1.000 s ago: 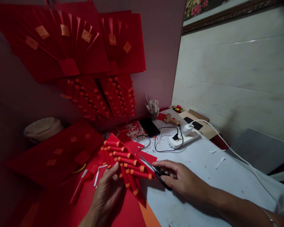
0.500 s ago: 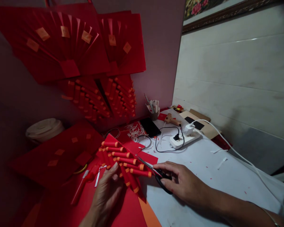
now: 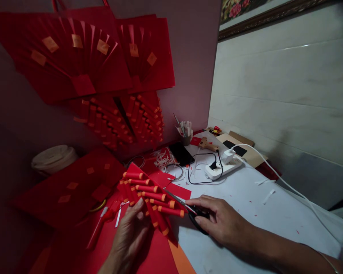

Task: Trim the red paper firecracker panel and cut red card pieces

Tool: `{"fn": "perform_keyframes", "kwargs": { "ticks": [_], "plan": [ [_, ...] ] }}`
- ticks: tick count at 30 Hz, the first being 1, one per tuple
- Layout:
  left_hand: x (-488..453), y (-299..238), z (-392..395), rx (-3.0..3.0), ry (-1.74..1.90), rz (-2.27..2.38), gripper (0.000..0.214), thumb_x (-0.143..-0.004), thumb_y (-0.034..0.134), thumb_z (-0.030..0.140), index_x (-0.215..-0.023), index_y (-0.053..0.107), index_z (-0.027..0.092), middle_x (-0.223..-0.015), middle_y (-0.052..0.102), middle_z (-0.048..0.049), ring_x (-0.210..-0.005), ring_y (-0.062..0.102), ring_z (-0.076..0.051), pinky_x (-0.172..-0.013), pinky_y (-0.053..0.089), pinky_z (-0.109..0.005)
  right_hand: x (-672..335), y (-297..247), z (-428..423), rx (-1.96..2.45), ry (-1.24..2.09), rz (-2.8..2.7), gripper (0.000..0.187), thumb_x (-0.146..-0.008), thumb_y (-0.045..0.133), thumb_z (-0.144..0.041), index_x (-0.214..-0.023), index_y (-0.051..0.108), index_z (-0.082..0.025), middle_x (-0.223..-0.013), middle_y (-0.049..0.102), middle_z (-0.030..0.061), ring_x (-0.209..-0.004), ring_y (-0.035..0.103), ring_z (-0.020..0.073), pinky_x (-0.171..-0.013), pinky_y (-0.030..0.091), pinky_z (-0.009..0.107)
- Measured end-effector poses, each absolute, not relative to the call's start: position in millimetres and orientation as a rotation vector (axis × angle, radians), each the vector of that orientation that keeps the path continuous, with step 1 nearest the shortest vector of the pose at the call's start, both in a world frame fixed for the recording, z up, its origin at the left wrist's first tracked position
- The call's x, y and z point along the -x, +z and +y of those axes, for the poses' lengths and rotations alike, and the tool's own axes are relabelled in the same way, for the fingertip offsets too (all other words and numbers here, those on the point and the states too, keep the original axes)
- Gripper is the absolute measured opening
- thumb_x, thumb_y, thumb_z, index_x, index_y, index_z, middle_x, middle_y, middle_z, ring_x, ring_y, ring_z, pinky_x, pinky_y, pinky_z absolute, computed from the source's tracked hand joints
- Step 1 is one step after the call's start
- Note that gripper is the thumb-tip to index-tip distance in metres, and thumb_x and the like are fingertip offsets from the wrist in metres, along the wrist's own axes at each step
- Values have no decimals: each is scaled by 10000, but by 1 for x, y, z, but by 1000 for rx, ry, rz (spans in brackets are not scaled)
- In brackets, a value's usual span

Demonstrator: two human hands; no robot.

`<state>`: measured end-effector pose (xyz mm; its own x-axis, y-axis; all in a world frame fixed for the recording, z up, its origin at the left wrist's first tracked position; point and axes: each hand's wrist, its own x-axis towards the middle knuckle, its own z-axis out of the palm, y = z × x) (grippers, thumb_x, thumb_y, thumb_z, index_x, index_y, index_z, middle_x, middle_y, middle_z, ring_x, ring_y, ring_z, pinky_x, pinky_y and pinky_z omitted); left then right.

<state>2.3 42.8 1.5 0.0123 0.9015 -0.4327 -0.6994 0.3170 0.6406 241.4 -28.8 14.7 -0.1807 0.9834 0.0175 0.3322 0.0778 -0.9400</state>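
My left hand (image 3: 130,234) grips a fan of red paper firecracker rolls with orange bands (image 3: 148,196), holding it up over the red paper sheets (image 3: 148,258). My right hand (image 3: 217,219) is closed round the black handles of a pair of scissors (image 3: 188,211). The scissor blades point left and reach in among the rolls.
A white power strip (image 3: 221,167) with plugs and a white cable (image 3: 288,186) lies on the white table. A black phone (image 3: 180,153), paper shreds, a pen cup (image 3: 185,131) and a wooden glue gun (image 3: 207,144) sit behind. Red paper fans (image 3: 82,57) hang on the left wall above a round container (image 3: 53,158).
My right hand has slid the scissors a little left, so the blades reach further into the firecracker rolls. My left hand holds the bundle almost still.
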Motion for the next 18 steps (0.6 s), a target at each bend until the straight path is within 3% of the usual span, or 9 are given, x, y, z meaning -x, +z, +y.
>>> {"fn": "perform_keyframes", "kwargs": {
  "ticks": [10, 18],
  "plan": [
    [-3, 5, 41, -334, 1204, 850, 167, -739, 675, -13, -779, 714, 144, -784, 773, -62, -675, 729, -202, -666, 628, -315, -242, 10, -28, 1325, 1101, -1634, 415, -829, 605, -100, -1209, 709, -229, -998, 699, 54, -869, 635, 194, -767, 478, 304],
    [-2, 1, 41, -327, 1203, 845, 197, -736, 680, -14, -844, 735, 142, -777, 772, -50, -681, 729, -195, -651, 634, -319, -240, 7, -28, 1315, 1131, -1582, 462, -804, 607, -91, -1243, 683, -212, -1022, 682, 60, -858, 631, 188, -758, 477, 305]
  ]
}}
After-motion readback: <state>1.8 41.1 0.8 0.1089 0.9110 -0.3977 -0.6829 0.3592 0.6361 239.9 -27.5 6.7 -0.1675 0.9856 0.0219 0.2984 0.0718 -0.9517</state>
